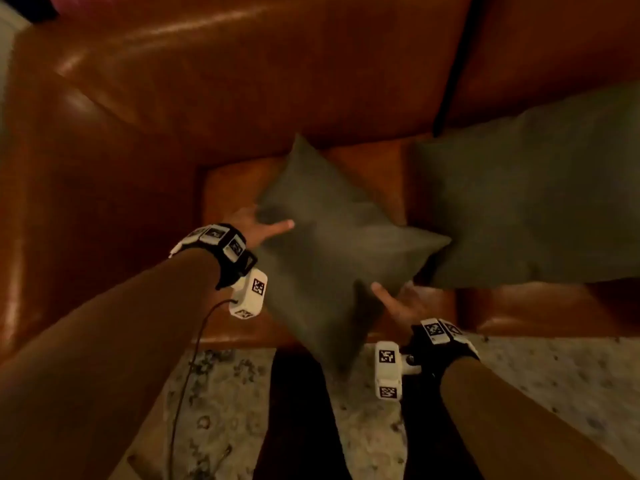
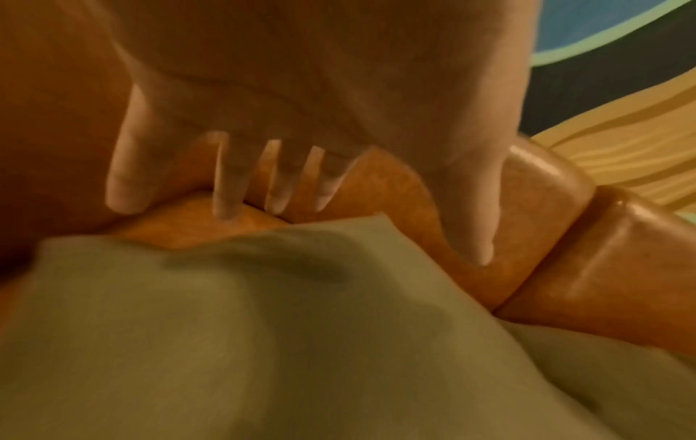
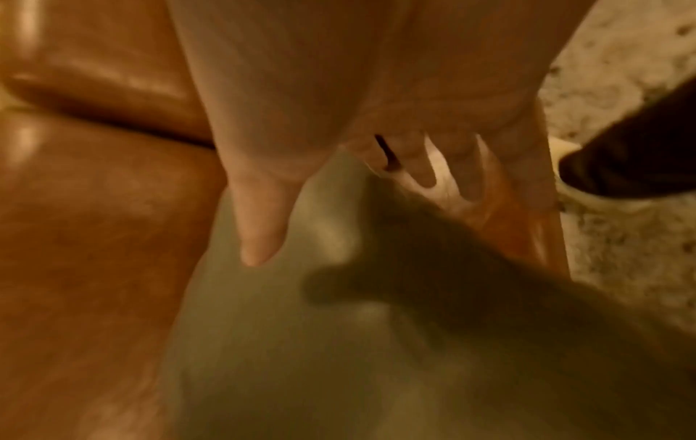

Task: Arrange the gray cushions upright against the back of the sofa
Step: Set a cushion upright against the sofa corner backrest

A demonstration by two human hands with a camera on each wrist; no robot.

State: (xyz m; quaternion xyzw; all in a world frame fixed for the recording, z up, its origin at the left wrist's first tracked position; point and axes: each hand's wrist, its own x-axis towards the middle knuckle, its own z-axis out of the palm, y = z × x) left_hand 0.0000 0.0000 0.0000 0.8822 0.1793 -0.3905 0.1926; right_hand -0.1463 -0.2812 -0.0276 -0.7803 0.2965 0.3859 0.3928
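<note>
A gray cushion [image 1: 332, 244] hangs corner-up over the brown leather sofa seat [image 1: 235, 188], held between my two hands. My left hand [image 1: 266, 225] is at its left edge, with the thumb across the front and the fingers hidden behind. In the left wrist view the fingers [image 2: 226, 190] are straight and spread above the cushion [image 2: 226, 327]. My right hand [image 1: 398, 303] supports the lower right edge, with its thumb [image 3: 260, 238] straight on the cushion [image 3: 301, 342]. A second gray cushion [image 1: 536, 202] leans on the sofa back [image 1: 277, 81] to the right.
The sofa's left armrest [image 1: 86, 202] stands close beside my left arm. A dark gap [image 1: 453, 71] splits the back cushions. A pale patterned rug [image 1: 554, 375] covers the floor in front, with my dark-trousered legs [image 1: 298, 427] standing on it.
</note>
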